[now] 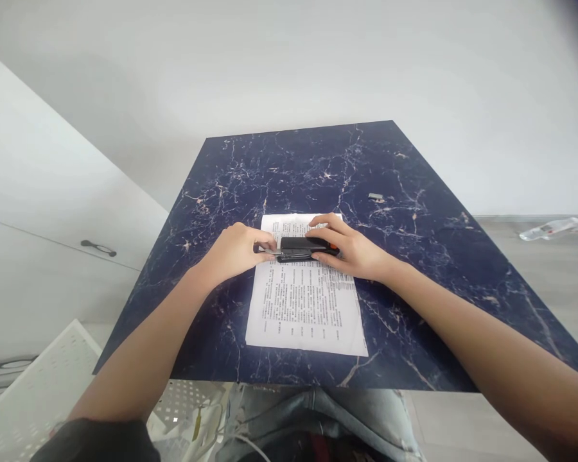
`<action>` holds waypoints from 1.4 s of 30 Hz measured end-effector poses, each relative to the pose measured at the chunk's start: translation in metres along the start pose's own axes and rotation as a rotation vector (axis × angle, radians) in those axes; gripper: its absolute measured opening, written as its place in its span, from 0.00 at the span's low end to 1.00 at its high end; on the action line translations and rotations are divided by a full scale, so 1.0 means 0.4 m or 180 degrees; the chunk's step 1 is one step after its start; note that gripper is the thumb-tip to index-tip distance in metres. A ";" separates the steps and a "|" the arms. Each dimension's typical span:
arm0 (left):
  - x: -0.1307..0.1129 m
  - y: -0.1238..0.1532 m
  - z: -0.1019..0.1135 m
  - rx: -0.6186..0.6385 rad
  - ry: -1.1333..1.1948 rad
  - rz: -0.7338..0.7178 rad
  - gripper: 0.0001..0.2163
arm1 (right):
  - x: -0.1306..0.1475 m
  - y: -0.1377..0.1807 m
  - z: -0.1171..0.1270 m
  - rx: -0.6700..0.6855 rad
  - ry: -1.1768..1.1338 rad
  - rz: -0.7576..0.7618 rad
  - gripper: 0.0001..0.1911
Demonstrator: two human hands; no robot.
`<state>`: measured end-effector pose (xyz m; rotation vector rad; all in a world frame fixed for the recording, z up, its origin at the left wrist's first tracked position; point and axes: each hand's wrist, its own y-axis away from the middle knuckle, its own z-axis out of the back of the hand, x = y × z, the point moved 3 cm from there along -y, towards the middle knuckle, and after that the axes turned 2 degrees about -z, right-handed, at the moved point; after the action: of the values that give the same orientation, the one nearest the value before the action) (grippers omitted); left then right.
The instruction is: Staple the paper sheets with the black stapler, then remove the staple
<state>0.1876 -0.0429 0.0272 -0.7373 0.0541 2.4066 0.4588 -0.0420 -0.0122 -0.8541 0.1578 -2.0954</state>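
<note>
A printed sheet of paper [306,301] lies on the dark blue marbled table [318,167]. Across its upper part lies a black stapler [298,248]. My right hand [349,247] is wrapped round the stapler's right end, fingers curled over the top. My left hand [236,251] is closed at the stapler's left end, pinching its metal tip. Both forearms reach in from the near edge of the table.
A small grey object [376,196] sits on the table at the far right. A white cabinet with a dark handle [99,248] stands to the left. A white perforated basket [43,391] is at the lower left. A clear plastic item [556,227] lies on the floor at right.
</note>
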 end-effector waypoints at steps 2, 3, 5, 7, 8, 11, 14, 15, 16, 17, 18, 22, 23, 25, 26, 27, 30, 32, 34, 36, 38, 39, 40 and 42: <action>0.000 -0.001 -0.001 -0.0008 0.0021 -0.0059 0.05 | -0.003 0.001 -0.001 0.0005 -0.0006 0.0005 0.21; 0.000 -0.002 -0.001 -0.0008 0.0011 -0.0079 0.05 | -0.004 0.001 -0.001 0.0005 -0.0014 0.0004 0.21; 0.001 -0.003 0.000 -0.0015 -0.0022 -0.0075 0.05 | -0.006 0.001 -0.001 0.0003 -0.0024 -0.0004 0.21; 0.003 -0.003 0.000 0.0000 -0.0040 -0.0028 0.05 | -0.006 0.001 -0.001 0.0015 -0.0017 -0.0007 0.21; 0.004 -0.002 0.001 0.0012 -0.0042 -0.0001 0.04 | -0.006 0.001 -0.001 0.0018 -0.0012 -0.0005 0.21; 0.006 -0.001 0.003 0.0033 -0.0036 0.0014 0.04 | -0.007 0.003 0.000 0.0019 -0.0014 -0.0016 0.21; 0.007 0.000 0.006 0.0013 0.0000 -0.0024 0.05 | -0.007 0.003 0.001 0.0039 0.0002 -0.0008 0.21; 0.007 0.000 0.006 -0.0002 0.0017 -0.0028 0.05 | -0.007 0.003 0.001 0.0049 0.0012 0.0004 0.21; 0.008 0.000 0.006 -0.0014 0.0034 -0.0032 0.05 | -0.006 0.003 0.002 0.0055 0.0019 0.0014 0.21; 0.008 0.000 0.005 -0.0026 0.0049 -0.0040 0.05 | -0.006 0.003 0.002 0.0060 0.0017 0.0021 0.21; 0.009 -0.001 0.004 -0.0029 0.0062 -0.0048 0.05 | -0.006 0.003 0.002 0.0059 0.0007 0.0025 0.20; 0.013 -0.001 -0.001 -0.0044 0.0141 0.0002 0.04 | -0.008 0.004 0.001 0.0040 -0.0038 -0.0002 0.21; 0.014 -0.001 -0.001 -0.0048 0.0170 0.0014 0.04 | -0.009 0.004 0.001 0.0041 -0.0045 -0.0004 0.21; 0.014 0.000 -0.001 -0.0039 0.0224 0.0014 0.04 | -0.009 0.004 0.001 0.0050 -0.0062 0.0007 0.21; 0.014 0.000 -0.001 -0.0023 0.0245 0.0007 0.04 | -0.009 0.004 0.001 0.0048 -0.0071 0.0015 0.21; 0.014 0.000 -0.001 -0.0013 0.0256 0.0006 0.04 | -0.008 0.003 0.001 0.0046 -0.0076 0.0019 0.21; 0.014 0.000 -0.002 0.0006 0.0251 0.0030 0.04 | -0.006 0.002 0.003 0.0035 -0.0077 0.0014 0.21; 0.014 0.000 -0.002 0.0010 0.0236 0.0055 0.03 | -0.004 0.000 0.003 0.0032 -0.0090 -0.0006 0.21; 0.013 -0.001 -0.002 0.0009 0.0220 0.0059 0.03 | -0.004 0.000 0.004 0.0020 -0.0112 -0.0030 0.21; 0.011 -0.001 -0.004 0.0018 0.0186 0.0072 0.03 | -0.005 0.000 0.003 0.0026 -0.0115 -0.0032 0.21; 0.011 -0.001 -0.004 0.0050 0.0153 0.0097 0.03 | -0.006 0.001 0.003 0.0030 -0.0103 -0.0012 0.21; 0.012 -0.001 -0.003 0.0101 0.0151 0.0109 0.03 | -0.006 0.001 0.003 0.0043 -0.0094 0.0001 0.21; 0.014 0.000 -0.002 0.0189 0.0167 0.0122 0.04 | -0.006 0.001 0.003 0.0058 -0.0086 0.0019 0.21; 0.023 0.002 0.007 0.0428 0.0245 0.0165 0.07 | -0.005 0.002 0.004 0.0085 -0.0091 0.0049 0.21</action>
<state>0.1797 -0.0378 0.0246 -0.7741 0.2669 2.3956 0.4611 -0.0406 -0.0125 -0.8638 0.1204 -2.0655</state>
